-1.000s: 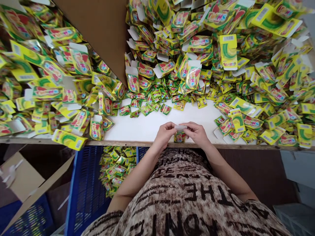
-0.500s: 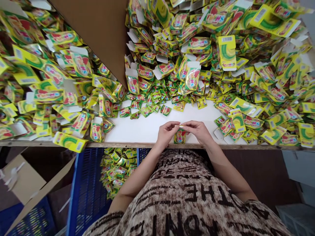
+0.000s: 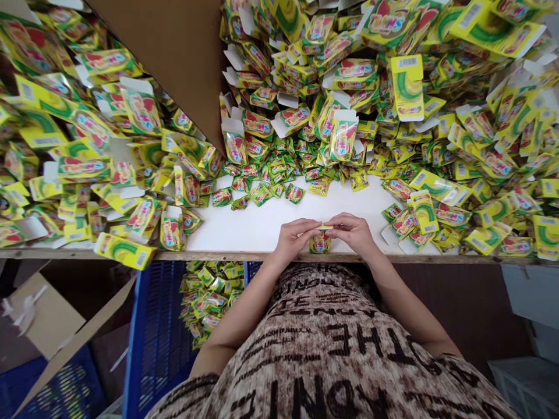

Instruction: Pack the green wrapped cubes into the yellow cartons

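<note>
A small yellow-green carton (image 3: 321, 241) stands upright at the near edge of the white table (image 3: 257, 224), held between both hands. My left hand (image 3: 293, 238) pinches its left top corner with bent fingers. My right hand (image 3: 354, 233) grips the right side, fingertips pressed on the closed top flap. Small green and red sachets (image 3: 271, 180) lie in a heap just beyond the hands.
Heaps of open yellow-green cartons (image 3: 406, 99) cover the table left, right and behind. A brown cardboard sheet (image 3: 183, 52) leans at the back left. A blue crate (image 3: 152, 331) with filled cartons (image 3: 209, 297) sits under the table edge at my left. A white bin (image 3: 524, 378) is at lower right.
The carton's white top flap, raised a second ago, has been folded down flat under my fingertips. Both hands stayed at the table's near edge.
</note>
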`<state>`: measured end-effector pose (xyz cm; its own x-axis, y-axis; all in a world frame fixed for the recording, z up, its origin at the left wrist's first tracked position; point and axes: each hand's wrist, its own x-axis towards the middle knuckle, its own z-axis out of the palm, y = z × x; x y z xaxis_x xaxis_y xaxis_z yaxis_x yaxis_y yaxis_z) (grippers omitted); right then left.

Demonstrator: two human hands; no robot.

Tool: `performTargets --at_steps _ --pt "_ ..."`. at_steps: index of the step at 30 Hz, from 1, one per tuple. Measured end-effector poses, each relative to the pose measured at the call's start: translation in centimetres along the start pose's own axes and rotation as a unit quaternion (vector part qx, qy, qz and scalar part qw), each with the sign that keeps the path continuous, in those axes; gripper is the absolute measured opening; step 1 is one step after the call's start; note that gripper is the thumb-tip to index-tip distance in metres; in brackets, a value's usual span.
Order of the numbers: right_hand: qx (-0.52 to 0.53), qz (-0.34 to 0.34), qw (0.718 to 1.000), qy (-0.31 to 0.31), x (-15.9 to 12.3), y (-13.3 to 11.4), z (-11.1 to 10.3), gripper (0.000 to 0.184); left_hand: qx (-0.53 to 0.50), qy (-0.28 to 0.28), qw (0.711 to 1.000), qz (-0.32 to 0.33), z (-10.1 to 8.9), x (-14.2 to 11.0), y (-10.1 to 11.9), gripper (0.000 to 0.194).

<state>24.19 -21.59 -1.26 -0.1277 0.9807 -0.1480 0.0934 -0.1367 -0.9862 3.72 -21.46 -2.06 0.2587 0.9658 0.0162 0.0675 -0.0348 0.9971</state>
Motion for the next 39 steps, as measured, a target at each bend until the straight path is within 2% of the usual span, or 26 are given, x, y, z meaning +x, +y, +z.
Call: performTargets --at_steps 5,8,11,13,15,16,17,19,21,23,25,26,27,28,30,31,33,35,36,37,39 --pt "-0.068 -0.094 0.991 0.062 -2.0 0.4 1.2 0.014 -0.01 -0.007 0.999 -0.041 0.5 -1.1 -0.7 0.03" --pt "-0.085 -0.1 0.989 0.063 -2.1 0.5 1.2 0.014 0.001 -0.038 0.998 -0.053 1.2 -1.3 -1.0 0.034" --pt "-0.105 -0.064 0.992 0.002 0.7 0.6 0.6 0.021 -0.007 -0.044 0.996 -0.071 1.6 -1.0 -0.9 0.035" --pt "-0.168 -0.056 0.984 0.006 4.0 0.7 0.4 0.023 -0.045 0.004 0.993 -0.107 1.1 -0.8 -0.2 0.039" --pt "-0.279 -0.101 0.955 0.017 7.5 1.0 0.6 0.022 -0.087 0.037 0.984 -0.153 -0.8 -1.3 1.0 0.044" --pt "-0.33 -0.118 0.936 0.03 9.1 1.1 0.9 0.024 -0.095 0.026 0.979 -0.181 -2.4 -1.9 1.7 0.044" --pt "-0.375 -0.125 0.917 0.047 10.4 1.3 1.2 0.024 -0.092 -0.004 0.973 -0.212 -4.3 -2.8 2.3 0.044" --pt "-0.435 -0.122 0.888 0.082 12.2 1.7 1.8 0.021 -0.044 -0.102 0.953 -0.282 -8.6 -5.6 2.9 0.039" --pt "-0.46 -0.115 0.874 0.105 12.8 2.0 2.1 0.02 0.028 -0.156 0.923 -0.35 -13.0 -9.3 2.5 0.038" --pt "-0.47 -0.112 0.869 0.105 12.6 2.0 2.1 0.021 0.143 -0.115 0.884 -0.431 -16.6 -13.1 1.4 0.043" --pt "-0.48 -0.105 0.867 0.081 11.8 1.8 1.9 0.024 0.253 -0.058 0.823 -0.505 -18.8 -16.0 0.5 0.049" --pt "-0.484 -0.103 0.867 0.059 11.2 1.7 1.8 0.025 0.266 -0.047 0.81 -0.52 -19.2 -16.7 0.4 0.05" --pt "-0.483 -0.106 0.869 0.034 10.6 1.6 1.7 0.025 0.248 -0.053 0.817 -0.517 -19.2 -16.9 0.7 0.05" --pt "-0.478 -0.111 0.872 0.009 10.0 1.5 1.6 0.024 0.207 -0.064 0.843 -0.493 -18.7 -16.4 1.1 0.049" --pt "-0.453 -0.12 0.883 -0.024 8.9 1.7 1.8 0.018 0.111 -0.073 0.91 -0.392 -16.3 -13.4 2.3 0.041" --pt "-0.433 -0.118 0.893 -0.03 8.5 1.9 1.9 0.016 0.093 -0.042 0.94 -0.326 -14.7 -11.0 2.7 0.035" --pt "-0.387 -0.093 0.917 -0.021 7.9 2.4 2.2 0.019 0.081 0.039 0.972 -0.218 -11.0 -5.1 2.6 0.032" --pt "-0.339 -0.055 0.939 0.005 7.6 2.9 2.4 0.034 0.112 0.152 0.973 -0.129 -7.7 0.9 1.2 0.026" --pt "-0.318 -0.04 0.947 0.018 7.5 3.1 2.3 0.041 0.162 0.187 0.964 -0.101 -6.3 3.5 0.3 0.02" --pt "-0.297 -0.028 0.954 0.03 7.4 3.2 2.2 0.042 0.211 0.207 0.951 -0.093 -5.2 5.6 -0.6 0.015" --pt "-0.238 -0.012 0.97 0.037 7.0 3.3 1.9 0.031 0.278 0.216 0.931 -0.091 -3.7 8.0 -2.0 0.017"
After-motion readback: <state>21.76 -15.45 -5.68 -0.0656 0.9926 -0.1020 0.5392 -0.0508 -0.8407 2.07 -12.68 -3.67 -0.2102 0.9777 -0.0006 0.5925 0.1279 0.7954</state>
